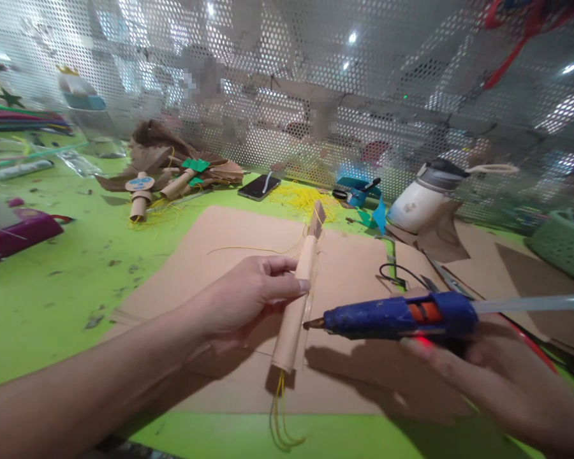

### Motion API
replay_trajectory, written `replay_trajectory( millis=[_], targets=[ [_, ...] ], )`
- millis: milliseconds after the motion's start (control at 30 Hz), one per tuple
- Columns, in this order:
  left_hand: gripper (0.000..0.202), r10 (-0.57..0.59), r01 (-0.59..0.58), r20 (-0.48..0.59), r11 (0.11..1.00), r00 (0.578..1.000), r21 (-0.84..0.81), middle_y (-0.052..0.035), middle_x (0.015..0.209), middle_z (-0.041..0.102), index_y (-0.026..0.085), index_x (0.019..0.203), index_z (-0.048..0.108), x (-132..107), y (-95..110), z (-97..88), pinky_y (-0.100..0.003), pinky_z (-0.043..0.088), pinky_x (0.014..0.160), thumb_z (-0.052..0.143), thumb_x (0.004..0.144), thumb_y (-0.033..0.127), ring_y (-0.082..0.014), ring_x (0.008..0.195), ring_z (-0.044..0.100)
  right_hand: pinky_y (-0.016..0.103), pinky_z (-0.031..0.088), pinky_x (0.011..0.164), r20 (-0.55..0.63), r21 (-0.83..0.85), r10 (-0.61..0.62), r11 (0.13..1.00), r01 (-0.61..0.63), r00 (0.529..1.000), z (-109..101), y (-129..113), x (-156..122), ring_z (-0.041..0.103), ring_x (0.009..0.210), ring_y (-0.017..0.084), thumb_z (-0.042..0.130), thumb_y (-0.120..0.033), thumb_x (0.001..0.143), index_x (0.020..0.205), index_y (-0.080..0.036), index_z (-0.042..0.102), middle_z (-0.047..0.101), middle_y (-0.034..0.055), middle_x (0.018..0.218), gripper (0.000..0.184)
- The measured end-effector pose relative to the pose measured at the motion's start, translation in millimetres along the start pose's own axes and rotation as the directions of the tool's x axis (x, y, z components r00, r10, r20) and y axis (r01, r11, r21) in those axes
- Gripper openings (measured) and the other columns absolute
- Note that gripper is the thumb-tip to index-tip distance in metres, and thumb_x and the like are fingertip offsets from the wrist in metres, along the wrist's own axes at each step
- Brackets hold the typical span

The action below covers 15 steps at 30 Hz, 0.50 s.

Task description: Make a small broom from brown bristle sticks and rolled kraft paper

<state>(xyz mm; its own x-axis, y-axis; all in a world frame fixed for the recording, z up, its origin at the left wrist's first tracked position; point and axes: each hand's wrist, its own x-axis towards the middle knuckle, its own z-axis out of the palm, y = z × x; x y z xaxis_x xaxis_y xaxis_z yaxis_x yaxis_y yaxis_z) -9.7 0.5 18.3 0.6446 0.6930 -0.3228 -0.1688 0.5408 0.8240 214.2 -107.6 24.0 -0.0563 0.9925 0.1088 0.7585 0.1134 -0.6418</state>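
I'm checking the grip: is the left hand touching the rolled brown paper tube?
Touching. The head view shows the left hand gripping the rolled brown paper tube, thumb laid across it.

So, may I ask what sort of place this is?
Probably a craft workspace: the right hand holds a blue glue gun, the left hand a brown tube, and yellow string lies on the table.

White bottle (415, 199), dark phone (254, 187), green basket (565, 241), perforated screen (277, 121)

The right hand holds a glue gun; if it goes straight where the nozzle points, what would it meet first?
Probably the paper tube in the left hand, close to the nozzle; the depth is unclear.
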Motion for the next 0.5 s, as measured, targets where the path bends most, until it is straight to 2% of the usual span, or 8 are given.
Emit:
replay_trajectory(
  millis=[67, 233, 367, 500],
  targets=[
    [0.034, -0.013, 0.013, -0.001, 1.0, 1.0, 0.0, -0.0083, 0.085, 0.072, 0.013, 0.103, 0.068, -0.4, 0.8, 0.8, -0.034, 0.054, 0.076, 0.072, 0.069, 0.011, -0.0213, 0.076, 0.068, 0.027, 0.054, 0.043, -0.009, -0.074, -0.04, 0.996, 0.04, 0.999, -2.1, 3.1, 4.0, 0.065, 0.052, 0.022, 0.057, -0.044, 0.082, 0.061, -0.025, 0.071, 0.066, -0.0005, 0.051, 0.032],
    [0.03, 0.007, -0.008, 0.021, 0.999, 1.0, 0.052, -0.009, 0.086, 0.072, 0.012, 0.099, 0.07, 2.2, 1.0, -2.8, -0.031, 0.052, 0.079, 0.072, 0.069, 0.011, -0.0207, 0.08, 0.067, 0.026, 0.055, 0.046, 0.035, -0.111, -0.108, 0.988, 0.111, 0.994, -6.3, 5.4, 10.5, 0.067, 0.056, 0.021, 0.056, -0.036, 0.084, 0.093, -0.027, 0.075, 0.073, -0.0007, 0.066, 0.023],
    [0.029, -0.01, 0.009, 0.042, 1.0, 0.999, 0.014, -0.0098, 0.089, 0.072, 0.012, 0.099, 0.071, 4.1, 0.1, -6.4, -0.033, 0.052, 0.082, 0.068, 0.071, 0.008, -0.0201, 0.078, 0.068, 0.023, 0.056, 0.047, 0.076, 0.017, -0.06, 0.998, 0.059, 0.995, -3.6, -2.4, 4.9, 0.069, 0.057, 0.02, 0.057, -0.038, 0.084, 0.091, -0.027, 0.076, 0.074, -0.0016, 0.067, 0.023],
    [0.03, -0.008, 0.007, 0.035, 1.0, 0.999, 0.027, -0.0102, 0.091, 0.072, 0.012, 0.099, 0.071, 4.4, 0.5, -6.9, -0.032, 0.052, 0.082, 0.07, 0.069, 0.009, -0.0198, 0.079, 0.068, 0.026, 0.06, 0.057, -0.006, 0.044, -0.056, 0.997, 0.056, 0.998, -1.3, -11.0, -0.2, 0.071, 0.065, 0.022, 0.067, -0.04, 0.075, 0.083, -0.027, 0.077, 0.075, -0.0011, 0.067, 0.018]
  ],
)
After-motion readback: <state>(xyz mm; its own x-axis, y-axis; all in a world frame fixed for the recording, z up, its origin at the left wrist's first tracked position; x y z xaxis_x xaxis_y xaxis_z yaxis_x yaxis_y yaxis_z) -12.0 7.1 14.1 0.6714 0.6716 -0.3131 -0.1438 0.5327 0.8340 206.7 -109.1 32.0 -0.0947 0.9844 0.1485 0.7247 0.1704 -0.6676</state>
